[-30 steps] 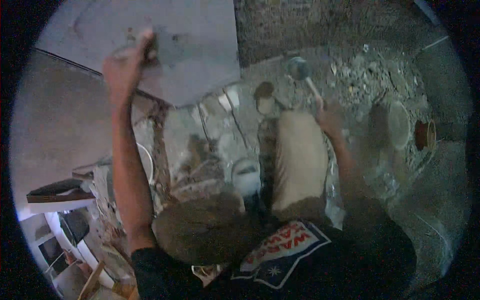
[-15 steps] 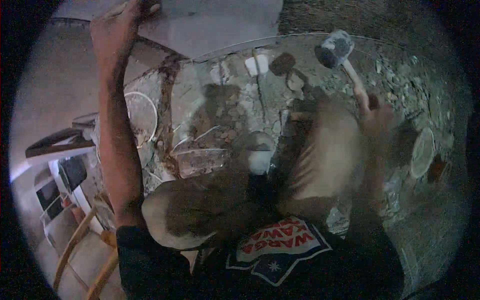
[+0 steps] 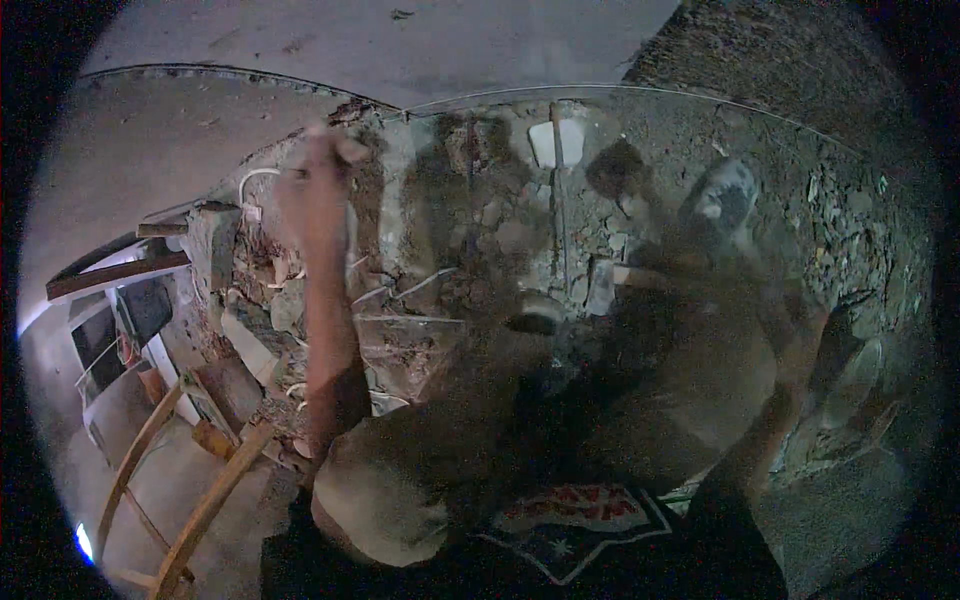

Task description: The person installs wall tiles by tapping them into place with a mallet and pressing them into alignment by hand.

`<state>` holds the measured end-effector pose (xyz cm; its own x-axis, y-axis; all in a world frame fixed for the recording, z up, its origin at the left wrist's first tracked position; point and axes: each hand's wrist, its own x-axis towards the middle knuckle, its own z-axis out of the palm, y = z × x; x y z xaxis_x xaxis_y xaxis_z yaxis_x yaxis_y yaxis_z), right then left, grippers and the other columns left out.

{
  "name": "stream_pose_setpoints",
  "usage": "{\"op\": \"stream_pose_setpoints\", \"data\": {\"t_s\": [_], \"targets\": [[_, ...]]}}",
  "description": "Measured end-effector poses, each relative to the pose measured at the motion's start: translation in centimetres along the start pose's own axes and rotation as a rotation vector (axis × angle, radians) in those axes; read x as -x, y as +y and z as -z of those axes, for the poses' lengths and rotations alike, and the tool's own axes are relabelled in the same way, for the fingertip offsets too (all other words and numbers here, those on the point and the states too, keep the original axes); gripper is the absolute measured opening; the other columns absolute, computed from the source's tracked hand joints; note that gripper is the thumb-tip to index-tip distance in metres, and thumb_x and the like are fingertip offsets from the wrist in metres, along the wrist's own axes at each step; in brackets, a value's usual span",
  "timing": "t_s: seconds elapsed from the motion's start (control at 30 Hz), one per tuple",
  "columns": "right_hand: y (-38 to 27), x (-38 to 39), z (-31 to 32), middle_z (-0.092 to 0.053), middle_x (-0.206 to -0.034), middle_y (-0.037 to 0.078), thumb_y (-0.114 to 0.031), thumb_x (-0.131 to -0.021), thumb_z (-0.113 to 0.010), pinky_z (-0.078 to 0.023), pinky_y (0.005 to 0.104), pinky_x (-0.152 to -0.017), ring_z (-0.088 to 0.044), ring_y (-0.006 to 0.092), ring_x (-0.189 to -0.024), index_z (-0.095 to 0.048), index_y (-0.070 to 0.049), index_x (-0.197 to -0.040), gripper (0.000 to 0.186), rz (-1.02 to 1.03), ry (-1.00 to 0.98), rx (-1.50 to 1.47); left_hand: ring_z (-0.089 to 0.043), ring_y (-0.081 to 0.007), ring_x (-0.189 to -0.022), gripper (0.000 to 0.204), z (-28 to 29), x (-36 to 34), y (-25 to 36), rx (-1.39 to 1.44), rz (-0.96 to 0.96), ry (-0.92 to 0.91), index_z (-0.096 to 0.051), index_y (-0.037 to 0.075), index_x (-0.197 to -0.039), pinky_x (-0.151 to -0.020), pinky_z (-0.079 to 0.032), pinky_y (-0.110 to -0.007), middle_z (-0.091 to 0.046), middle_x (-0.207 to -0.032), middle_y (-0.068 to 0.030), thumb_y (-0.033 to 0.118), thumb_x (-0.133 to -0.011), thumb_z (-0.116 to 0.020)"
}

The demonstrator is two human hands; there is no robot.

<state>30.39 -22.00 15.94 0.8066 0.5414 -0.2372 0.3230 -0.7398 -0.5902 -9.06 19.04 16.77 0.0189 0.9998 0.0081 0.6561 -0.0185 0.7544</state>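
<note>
My right hand is closed on the handle of a mallet at the right, in shadow. The mallet's thick, dusty grey-and-dark head stands above the hand, smeared by motion. At the left, my left hand is raised over the broken ground, blurred. Its fingers do not show well enough to tell what they hold, if anything. Between my arms lies a tool with a pale wooden handle, nearest the right arm. Beyond it are a thin bar and a white block.
Rubble covers the right side. A light cup-like container stands near my knees, beside a clear plastic bin. A curved wooden frame and a concrete post are at the left. A pale wall bounds the far side.
My left hand has come down and rightward from the upper left. My right hand and the mallet have moved right and lower. The view has shifted, showing more of the left side.
</note>
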Motion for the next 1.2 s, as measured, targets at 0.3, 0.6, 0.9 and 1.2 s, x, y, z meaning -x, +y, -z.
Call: {"op": "stream_pose_setpoints", "data": {"t_s": [0.3, 0.6, 0.9, 1.2], "targets": [[3.7, -3.7, -1.2, -0.07, -0.096, 0.014, -0.049, -0.098, -0.067, -0.053, 0.0425, -0.089, -0.068, 0.0298, -0.092, -0.071, -0.003, -0.115, 0.049, -0.203, -0.128, -0.024, -0.061, -0.0139, -0.069, 0.037, -6.3, 0.7, -10.5, -0.077, 0.049, -0.279, -0.074, 0.0, -0.1, -0.062, -0.051, -0.034, -0.071, -0.077, -0.0082, 0.036, -0.1, -0.069], [3.1, -2.8, -2.9, -0.068, -0.104, 0.015, -0.049, -0.099, -0.064, -0.052, 0.0452, -0.091, -0.067, 0.0319, -0.098, -0.068, -0.005, -0.12, 0.049, -0.144, -0.085, 0.047, -0.057, -0.0156, -0.076, 0.038, -7.4, -0.5, -10.5, -0.066, 0.009, -0.17, -0.072, -0.003, -0.112, -0.074, -0.05, -0.034, -0.071, -0.09, -0.0075, 0.032, -0.098, -0.072], [2.4, -1.5, -5.7, -0.065, -0.112, 0.016, -0.049, -0.101, -0.06, -0.052, 0.0479, -0.093, -0.065, 0.034, -0.103, -0.065, -0.006, -0.126, 0.05, -0.07, -0.018, 0.115, -0.063, -0.0197, -0.114, 0.058, -8.0, -1.6, -8.1, 0.17, -0.172, -0.163, -0.059, -0.003, -0.141, -0.102, -0.048, -0.035, -0.067, -0.133, -0.0148, 0.033, -0.098, -0.075], [2.4, -0.3, -7.4, -0.063, -0.12, 0.017, -0.049, -0.102, -0.056, -0.051, 0.0506, -0.095, -0.064, 0.036, -0.108, -0.061, -0.008, -0.131, 0.051, -0.004, 0.054, 0.18, -0.065, -0.0224, -0.115, 0.057, -7.6, -1.9, -5.9, 0.025, -0.187, -0.12, -0.061, -0.003, -0.136, -0.1, -0.049, -0.036, -0.069, -0.128, -0.0162, 0.037, -0.098, -0.073]]}}
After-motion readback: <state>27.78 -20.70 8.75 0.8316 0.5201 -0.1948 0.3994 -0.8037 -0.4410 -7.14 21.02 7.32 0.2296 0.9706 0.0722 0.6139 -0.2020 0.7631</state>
